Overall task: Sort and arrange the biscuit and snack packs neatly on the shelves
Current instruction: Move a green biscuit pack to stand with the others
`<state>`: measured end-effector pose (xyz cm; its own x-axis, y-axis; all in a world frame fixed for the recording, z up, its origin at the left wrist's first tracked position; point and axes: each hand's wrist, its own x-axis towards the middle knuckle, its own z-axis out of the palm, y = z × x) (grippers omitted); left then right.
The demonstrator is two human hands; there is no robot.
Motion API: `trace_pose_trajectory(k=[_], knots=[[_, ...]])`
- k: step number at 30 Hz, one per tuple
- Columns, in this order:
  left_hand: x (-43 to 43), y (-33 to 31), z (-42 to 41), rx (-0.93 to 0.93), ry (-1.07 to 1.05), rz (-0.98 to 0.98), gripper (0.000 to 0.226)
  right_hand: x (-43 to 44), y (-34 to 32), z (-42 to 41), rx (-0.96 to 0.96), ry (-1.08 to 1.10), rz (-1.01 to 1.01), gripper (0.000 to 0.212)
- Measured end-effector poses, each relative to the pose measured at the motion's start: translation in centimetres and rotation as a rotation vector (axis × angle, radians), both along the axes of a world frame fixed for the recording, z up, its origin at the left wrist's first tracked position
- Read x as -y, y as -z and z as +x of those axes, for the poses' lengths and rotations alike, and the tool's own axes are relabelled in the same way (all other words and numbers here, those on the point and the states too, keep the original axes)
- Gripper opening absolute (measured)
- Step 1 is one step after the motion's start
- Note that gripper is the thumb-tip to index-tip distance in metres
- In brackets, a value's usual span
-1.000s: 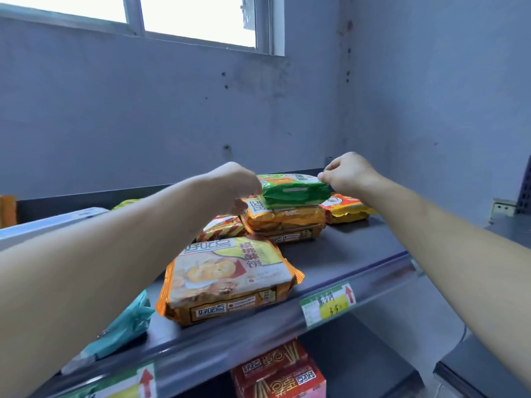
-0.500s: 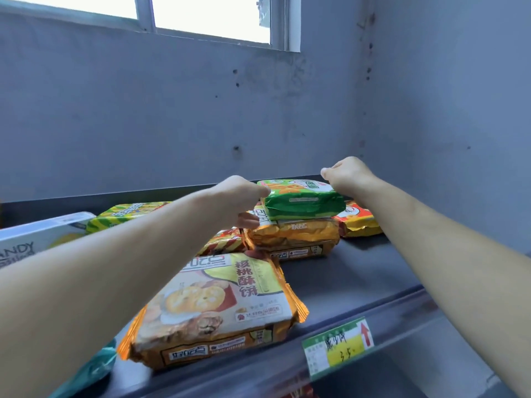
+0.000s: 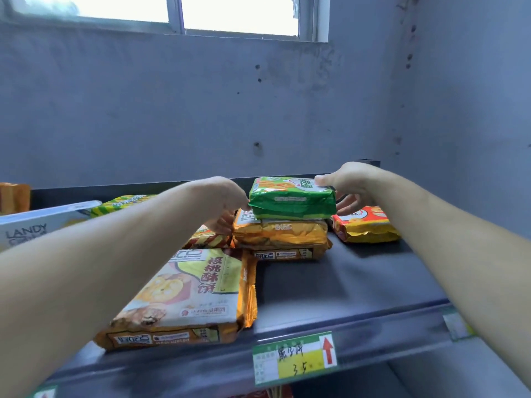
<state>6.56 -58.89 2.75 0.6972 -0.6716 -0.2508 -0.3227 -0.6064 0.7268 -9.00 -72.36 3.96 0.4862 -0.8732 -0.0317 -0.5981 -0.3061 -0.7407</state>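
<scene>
Green pack (image 3: 291, 199), atop orange packs (image 3: 280, 234), is being gripped endwise by curled fingers (image 3: 348, 204) of left hand (image 3: 221, 196) and right hand (image 3: 349, 179).

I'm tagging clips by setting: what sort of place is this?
Probably a small shop: a metal shelf with a handwritten price tag on its edge, holding packaged biscuits like the green pack.

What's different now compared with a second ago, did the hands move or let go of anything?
The right hand loosened from a closed pinch on the green pack, at its right end: thumb now on top, fingers spread below. Unchanged: the left hand at the pack's left end, its grip hidden; the pack atop the orange stack; the other packs on the shelf.
</scene>
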Motion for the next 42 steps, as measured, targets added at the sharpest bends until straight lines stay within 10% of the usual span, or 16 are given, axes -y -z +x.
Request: trace_pose_trajectory(k=[6, 12, 27, 34, 42], knots=[[1.0, 0.0, -1.1, 0.112, -0.040, -0.180, 0.007, 0.6, 0.1, 0.1, -0.032, -0.056, 0.037, 0.038], [2.4, 0.3, -2.5, -0.035, -0.014, -0.395, 0.019, 1.5, 0.3, 0.1, 0.081, -0.061, 0.166, 0.027], [-4.0, -1.0, -1.7, -0.162, -0.267, -0.778, 0.011, -2.5, -1.6, 4.2, 0.812, -0.489, 0.170, 0.039], [-13.8, -2.9, 2.7, 0.008, -0.401, -0.812, 0.115, -11.1, -4.1, 8.3, 0.887, -0.590, 0.070, 0.023], [-29.5, -2.3, 6.7, 0.020, -0.387, -0.874, 0.022, -25.8, -4.8, 15.5, 1.003, -0.720, 0.133, 0.052]])
